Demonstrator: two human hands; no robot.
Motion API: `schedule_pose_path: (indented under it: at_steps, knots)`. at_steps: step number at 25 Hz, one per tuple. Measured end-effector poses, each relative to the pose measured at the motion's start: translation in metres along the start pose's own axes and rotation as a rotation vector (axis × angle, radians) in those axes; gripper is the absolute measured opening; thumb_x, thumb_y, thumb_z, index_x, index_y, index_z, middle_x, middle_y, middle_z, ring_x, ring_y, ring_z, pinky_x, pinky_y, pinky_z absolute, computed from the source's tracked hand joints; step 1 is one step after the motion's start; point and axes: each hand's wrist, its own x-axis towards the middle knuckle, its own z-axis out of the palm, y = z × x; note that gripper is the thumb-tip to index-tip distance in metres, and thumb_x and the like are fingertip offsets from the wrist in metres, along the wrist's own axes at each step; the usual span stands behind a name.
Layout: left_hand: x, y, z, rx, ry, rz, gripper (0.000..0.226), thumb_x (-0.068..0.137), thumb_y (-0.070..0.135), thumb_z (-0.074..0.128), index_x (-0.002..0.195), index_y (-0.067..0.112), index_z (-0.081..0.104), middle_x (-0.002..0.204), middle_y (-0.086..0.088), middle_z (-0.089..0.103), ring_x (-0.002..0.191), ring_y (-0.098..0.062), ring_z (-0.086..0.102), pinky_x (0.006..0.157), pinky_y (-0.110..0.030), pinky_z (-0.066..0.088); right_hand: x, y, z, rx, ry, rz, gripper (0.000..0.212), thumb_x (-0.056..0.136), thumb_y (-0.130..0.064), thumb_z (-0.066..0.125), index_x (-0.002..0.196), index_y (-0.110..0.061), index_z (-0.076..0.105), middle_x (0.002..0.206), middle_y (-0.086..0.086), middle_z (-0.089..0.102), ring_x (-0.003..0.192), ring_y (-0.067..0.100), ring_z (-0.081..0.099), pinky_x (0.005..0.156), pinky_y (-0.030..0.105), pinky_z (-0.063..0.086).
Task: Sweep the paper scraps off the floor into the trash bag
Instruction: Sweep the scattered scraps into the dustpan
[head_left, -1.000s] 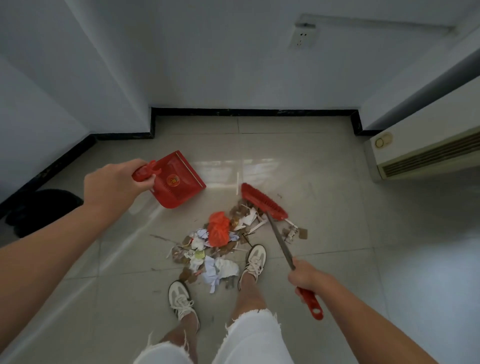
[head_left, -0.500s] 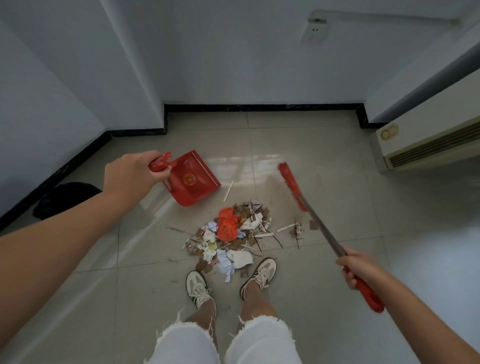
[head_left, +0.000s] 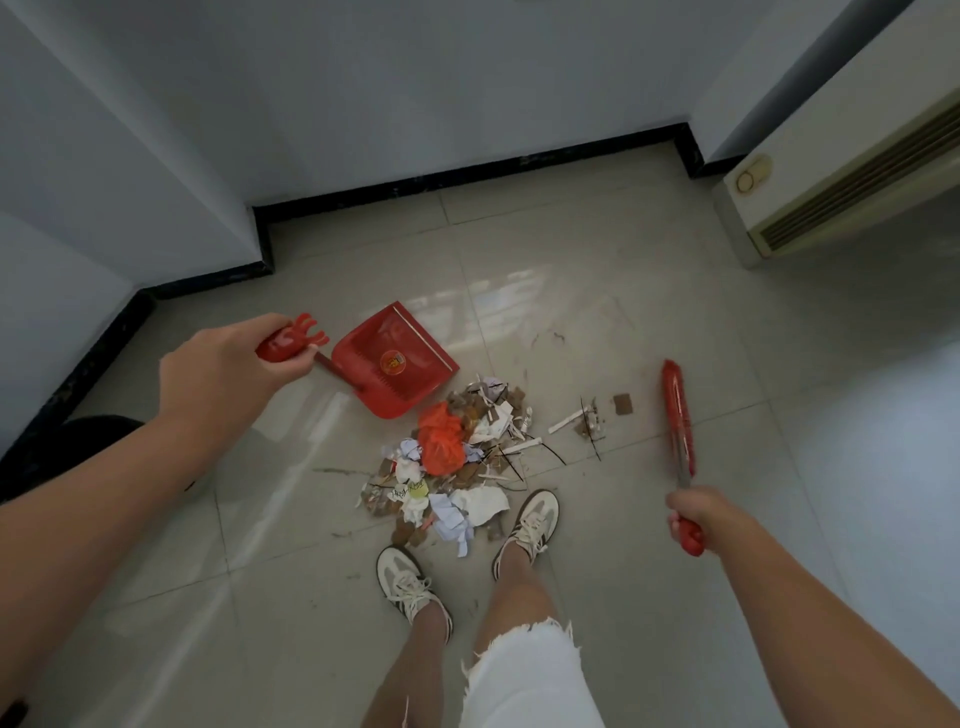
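A heap of paper scraps (head_left: 457, 467), white, brown and one crumpled orange piece, lies on the tiled floor just ahead of my shoes. A few stray scraps (head_left: 589, 421) lie to its right. My left hand (head_left: 228, 371) grips the red handle of a red dustpan (head_left: 395, 361), whose pan rests at the heap's far-left edge. My right hand (head_left: 693, 514) holds the red handle of a red broom (head_left: 675, 410); its bristle head is to the right of the stray scraps, apart from them. A black trash bag (head_left: 78, 441) shows at the left, partly hidden by my left arm.
White walls with a black baseboard (head_left: 467, 176) close the floor at the back and left, with a jutting corner at the left. A white floor unit with a vent grille (head_left: 831, 197) stands at the right. My two feet in white shoes (head_left: 524, 525) stand behind the heap.
The broom head has swung from the heap out to the right. The dustpan has come down closer to the heap's far-left edge. The view has tilted further down.
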Motion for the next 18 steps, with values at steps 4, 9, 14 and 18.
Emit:
schedule_pose_path:
  at_steps: [4,9,14,18]
  knots:
    - [-0.003,0.003,0.003,-0.028,-0.026,-0.033,0.024,0.083,0.048,0.067,0.098,0.029,0.068,0.081,0.001,0.070,0.075,-0.026,0.064,0.066,-0.040,0.053,-0.049,0.030,0.029,0.041,-0.165,0.014,0.017,0.087,0.011,0.039,0.084,-0.005,0.043,0.048,0.008,0.041,0.030,0.015,0.039,0.034,0.019,0.037]
    - [-0.010,0.004,-0.002,-0.009,-0.047,-0.016,0.026,0.083,0.050,0.062,0.090,0.025,0.066,0.074,0.002,0.069,0.071,-0.026,0.064,0.060,-0.037,0.051,-0.121,0.032,0.068,-0.003,-0.343,-0.002,0.037,0.084,0.013,0.035,0.112,-0.008,0.046,0.045,0.005,0.042,0.032,0.012,0.040,0.036,0.020,0.039]
    - [-0.023,-0.002,-0.008,-0.025,-0.088,0.007,0.017,0.084,0.043,0.063,0.089,0.027,0.066,0.072,0.000,0.067,0.069,-0.027,0.062,0.057,-0.033,0.046,-0.168,0.015,0.119,-0.069,-0.411,-0.032,0.033,0.082,0.012,0.034,0.107,-0.006,0.046,0.052,0.006,0.047,0.033,0.010,0.044,0.036,0.020,0.040]
    - [-0.024,-0.016,-0.014,-0.023,-0.098,0.050,0.019,0.084,0.045,0.062,0.089,0.027,0.067,0.074,0.001,0.068,0.069,-0.026,0.062,0.059,-0.035,0.050,-0.194,0.019,0.102,0.106,-0.476,-0.028,0.020,0.088,0.010,0.042,0.097,-0.007,0.044,0.057,0.005,0.045,0.031,0.005,0.041,0.031,0.015,0.036]
